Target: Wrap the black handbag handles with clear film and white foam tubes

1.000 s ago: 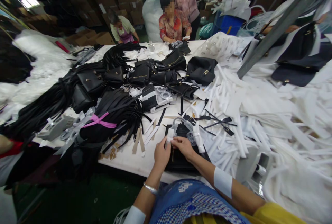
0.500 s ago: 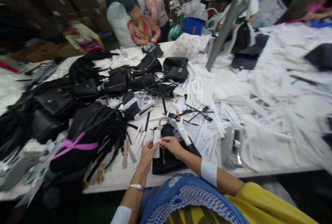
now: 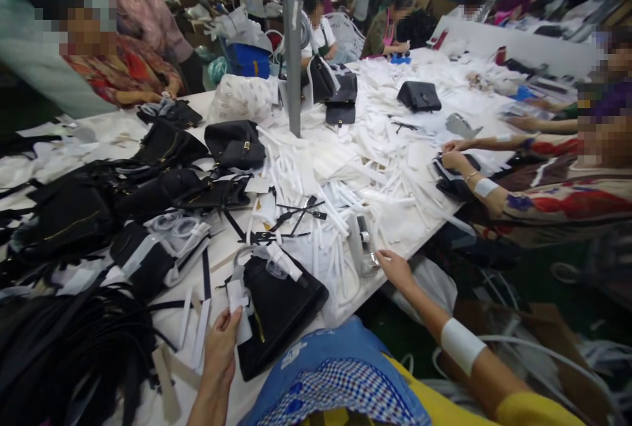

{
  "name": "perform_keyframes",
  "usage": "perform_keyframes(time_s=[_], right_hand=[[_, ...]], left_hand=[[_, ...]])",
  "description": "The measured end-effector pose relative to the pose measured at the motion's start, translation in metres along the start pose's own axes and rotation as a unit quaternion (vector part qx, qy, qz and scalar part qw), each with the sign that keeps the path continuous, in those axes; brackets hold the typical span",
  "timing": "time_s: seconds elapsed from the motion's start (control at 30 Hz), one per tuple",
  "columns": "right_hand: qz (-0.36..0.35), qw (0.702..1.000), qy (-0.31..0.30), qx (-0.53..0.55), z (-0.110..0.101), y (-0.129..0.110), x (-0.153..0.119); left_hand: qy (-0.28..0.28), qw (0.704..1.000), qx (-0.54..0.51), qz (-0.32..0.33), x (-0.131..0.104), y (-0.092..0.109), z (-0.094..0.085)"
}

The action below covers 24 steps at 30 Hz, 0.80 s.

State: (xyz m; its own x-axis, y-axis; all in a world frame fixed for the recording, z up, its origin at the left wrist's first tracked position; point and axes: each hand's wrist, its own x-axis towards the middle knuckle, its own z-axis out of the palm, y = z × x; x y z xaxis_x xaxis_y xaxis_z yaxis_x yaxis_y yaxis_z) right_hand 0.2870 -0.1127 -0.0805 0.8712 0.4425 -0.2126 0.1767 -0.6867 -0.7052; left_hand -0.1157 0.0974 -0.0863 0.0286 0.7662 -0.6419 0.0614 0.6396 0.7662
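Note:
A black handbag (image 3: 284, 301) with a gold zip lies at the table's near edge in front of me. Its handle is partly covered in white wrapping, and a white wrapped piece (image 3: 285, 261) rests across its top. At the bag's left side my left hand (image 3: 224, 334) pinches a white wrapping strip (image 3: 239, 301) between thumb and fingers. My right hand (image 3: 395, 269) is stretched out to the right, its fingertips closed at the front end of a grey tape dispenser (image 3: 359, 245), on the clear tape there.
Black straps (image 3: 64, 347) and several black bags (image 3: 162, 192) crowd the left. White strips (image 3: 326, 215) cover the middle. A grey post (image 3: 293, 51) rises from the table. At the right, a co-worker's hands (image 3: 457, 156) work on a black bag. Below stands a cardboard box (image 3: 523, 327).
My right hand has left the white strip and moved right to the tape dispenser. My left hand still holds the strip. The view has turned to the right.

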Motion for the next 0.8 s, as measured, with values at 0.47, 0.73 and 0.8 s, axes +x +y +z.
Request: perform_keyframes(time_s=[0.47,0.73,0.8], right_hand=[[0.141,0.95,-0.009,0.278,-0.015,-0.011,-0.032],[0.157,0.94,-0.016,0.304,0.01,0.02,-0.055],[0.133,0.949,-0.008,0.286,0.016,0.028,-0.056]], left_hand=[[-0.021,1.0,-0.022,0.0,-0.007,0.007,-0.002],[-0.04,0.999,-0.034,0.016,0.001,0.0,-0.007],[-0.039,0.998,-0.04,0.015,0.001,-0.001,-0.008]])
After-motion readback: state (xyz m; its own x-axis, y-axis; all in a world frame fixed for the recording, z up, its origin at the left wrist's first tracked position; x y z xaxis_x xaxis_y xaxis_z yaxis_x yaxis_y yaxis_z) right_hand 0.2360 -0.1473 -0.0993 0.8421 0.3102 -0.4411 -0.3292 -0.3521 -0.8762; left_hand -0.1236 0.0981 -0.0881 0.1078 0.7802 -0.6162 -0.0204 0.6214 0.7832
